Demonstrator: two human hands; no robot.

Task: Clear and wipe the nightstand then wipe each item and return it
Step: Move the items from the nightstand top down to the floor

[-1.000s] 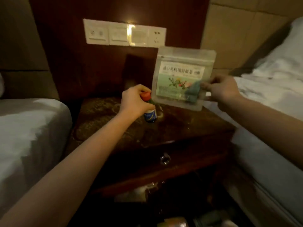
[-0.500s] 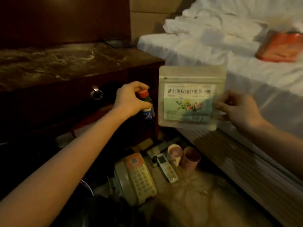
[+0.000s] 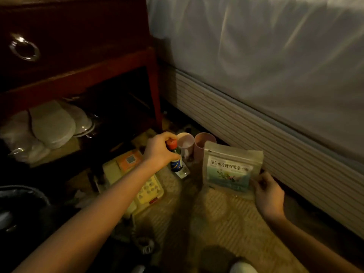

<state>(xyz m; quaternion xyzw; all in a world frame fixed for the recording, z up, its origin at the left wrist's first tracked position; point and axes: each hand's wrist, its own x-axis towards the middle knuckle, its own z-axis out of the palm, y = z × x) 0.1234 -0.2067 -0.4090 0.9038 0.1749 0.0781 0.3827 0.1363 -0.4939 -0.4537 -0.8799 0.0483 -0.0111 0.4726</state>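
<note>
Near floor: tea pouch (image 3: 230,170) "蒲公英玫瑰舒散茶"

Both forearms are bare up to the frame edge, with no sleeve showing. The left hand (image 3: 160,152) and right hand (image 3: 268,195) wear no gloves, rings or watch.

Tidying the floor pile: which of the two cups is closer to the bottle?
The paler cup with a handle, left of the pinker cup, right beside the bottle.
</note>
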